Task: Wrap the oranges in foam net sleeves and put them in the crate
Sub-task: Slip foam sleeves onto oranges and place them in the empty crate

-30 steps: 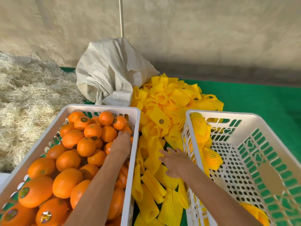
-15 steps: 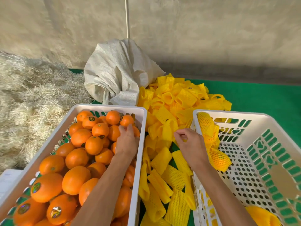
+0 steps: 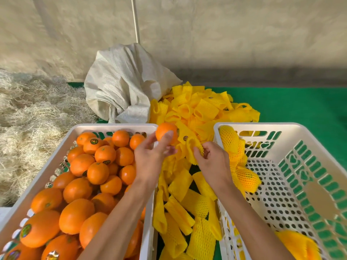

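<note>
Left hand [image 3: 150,158] pinching orange [image 3: 166,133] at 12 o'clock, right hand [image 3: 212,160] gripping sleeve [image 3: 193,149] at 3 — needing mouth spreading wide, easing fruit in.

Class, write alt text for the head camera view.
A left hand holds up an orange while the right hand pinches a yellow foam sleeve, between a crate of oranges and a crate holding wrapped ones.

Right crate [image 3: 221,128]: floor mostly bare, open from above; wrapped oranges [image 3: 244,177] lay against its left wall | Left crate [image 3: 112,126]: filled with loose oranges [image 3: 97,171] | Gap between crates: choked with foam net sleeves [image 3: 180,209] | Far side: white sack [image 3: 122,85] and sleeve pile blocked passage | Left: straw [image 3: 28,113] banked beside crate | Right: green table [image 3: 300,106] lay open.
</note>
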{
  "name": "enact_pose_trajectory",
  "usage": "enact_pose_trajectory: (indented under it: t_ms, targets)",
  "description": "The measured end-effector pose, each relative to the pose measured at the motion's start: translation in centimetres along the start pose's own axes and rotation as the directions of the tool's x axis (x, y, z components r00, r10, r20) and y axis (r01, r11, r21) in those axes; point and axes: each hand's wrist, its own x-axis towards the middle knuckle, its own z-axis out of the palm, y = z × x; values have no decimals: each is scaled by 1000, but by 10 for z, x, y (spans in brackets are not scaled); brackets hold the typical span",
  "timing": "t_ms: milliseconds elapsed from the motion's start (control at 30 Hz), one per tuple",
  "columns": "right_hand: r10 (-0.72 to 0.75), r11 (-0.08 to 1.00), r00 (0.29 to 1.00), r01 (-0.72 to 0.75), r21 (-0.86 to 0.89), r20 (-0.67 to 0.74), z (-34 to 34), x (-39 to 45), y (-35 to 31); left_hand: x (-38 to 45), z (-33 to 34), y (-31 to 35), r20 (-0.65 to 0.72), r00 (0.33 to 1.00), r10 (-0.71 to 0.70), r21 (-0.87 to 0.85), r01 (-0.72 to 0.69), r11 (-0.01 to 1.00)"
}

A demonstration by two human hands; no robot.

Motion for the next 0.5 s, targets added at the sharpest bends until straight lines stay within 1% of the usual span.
enact_pose_trajectory:
  t_ms: [33,100,133,200,233,267,300,367,500]
  targets:
    - [9,1000,1000,-9,-10,-6,0,0,0,-4,7,-1,64,994,-93,-95,99,991]
    - [24,998,1000,-24,-61,4,-1,0,-2,-9,12,-8,218,945,-243,-138,276,951]
    - [35,995,999,-33,-98,20,0,0,-2,-9,13,-12,292,906,-307,-124,354,927]
    - [60,985,996,-49,-167,65,-1,-2,-5,-10,12,-18,421,797,-434,-90,512,854]
    - [65,982,995,-49,-183,79,-1,-2,-5,-10,11,-19,461,749,-476,-73,566,821]
    - [62,983,994,-44,-181,91,-2,-2,-7,-10,11,-20,478,723,-499,-55,592,804]
    - [58,985,993,-40,-168,103,-2,-3,-8,-10,12,-22,484,713,-507,-42,598,801]
    - [51,990,990,-34,-136,128,-3,-5,-9,-9,12,-23,484,717,-502,-28,586,810]
    - [31,996,987,-17,-87,155,-4,-3,0,-1,6,-28,428,755,-497,-33,562,826]
